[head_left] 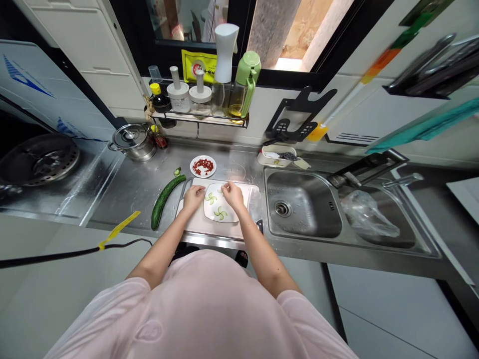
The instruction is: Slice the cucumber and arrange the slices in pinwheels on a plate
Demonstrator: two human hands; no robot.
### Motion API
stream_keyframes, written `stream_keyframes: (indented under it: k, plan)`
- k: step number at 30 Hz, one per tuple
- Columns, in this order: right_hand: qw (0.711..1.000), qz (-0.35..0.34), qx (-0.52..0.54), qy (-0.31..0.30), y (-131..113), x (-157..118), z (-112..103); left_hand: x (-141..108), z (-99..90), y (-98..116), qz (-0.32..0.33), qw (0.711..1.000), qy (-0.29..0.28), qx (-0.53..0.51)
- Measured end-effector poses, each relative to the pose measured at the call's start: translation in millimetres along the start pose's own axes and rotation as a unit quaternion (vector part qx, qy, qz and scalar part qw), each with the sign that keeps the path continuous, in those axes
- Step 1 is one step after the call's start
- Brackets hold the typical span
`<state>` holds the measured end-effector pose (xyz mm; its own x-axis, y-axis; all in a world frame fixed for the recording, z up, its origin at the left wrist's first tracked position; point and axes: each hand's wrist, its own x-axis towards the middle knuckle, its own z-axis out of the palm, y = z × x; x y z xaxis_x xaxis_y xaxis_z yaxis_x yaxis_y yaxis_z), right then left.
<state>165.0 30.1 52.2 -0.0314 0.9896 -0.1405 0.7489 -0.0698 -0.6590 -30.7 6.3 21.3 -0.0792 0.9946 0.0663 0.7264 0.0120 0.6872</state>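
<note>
A white squarish plate (226,204) lies on a pale cutting board (194,226). Thin cucumber slices (220,214) form pinwheel shapes on it. My right hand (232,195) is closed in a pinch over the plate's upper part, with a bit of pale green cucumber slice at its fingertips. At the plate's upper left corner, my left hand (193,198) has its fingers drawn together; whether they grip the rim or a small piece cannot be made out. A whole cucumber (164,202) rests left of the board. The dark handle of a knife (259,226) shows at the board's right edge.
Behind the board sits a small plate of chopped red pieces (203,166), near a cucumber end (177,172). A lidded steel pot (133,143) stands back left. To the right is a sink (303,209). Above, a wall rack (202,118) carries bottles and jars.
</note>
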Motion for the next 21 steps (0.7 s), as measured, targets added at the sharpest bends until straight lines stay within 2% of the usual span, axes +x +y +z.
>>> stream_keyframes:
  k: [4, 7, 15, 18, 21]
  plan:
    - [0.991, -0.021, 0.094, 0.095, 10, -16, -29, -5, -11.5, -11, -0.054, 0.993, 0.089, -0.055]
    - [0.984, -0.008, 0.127, 0.125, 21, -35, -40, -12, -18.5, -18, -0.070, 0.987, 0.119, -0.086]
    - [0.969, 0.010, 0.187, 0.160, 58, -76, -40, -15, -20.5, -20, -0.081, 0.985, 0.126, -0.084]
    - [0.968, 0.023, 0.194, 0.155, 65, -86, -39, -4, -15.9, -17, -0.075, 0.986, 0.125, -0.075]
    - [0.967, 0.024, 0.200, 0.153, 69, -92, -35, 17, -11.2, -12, -0.066, 0.988, 0.127, -0.053]
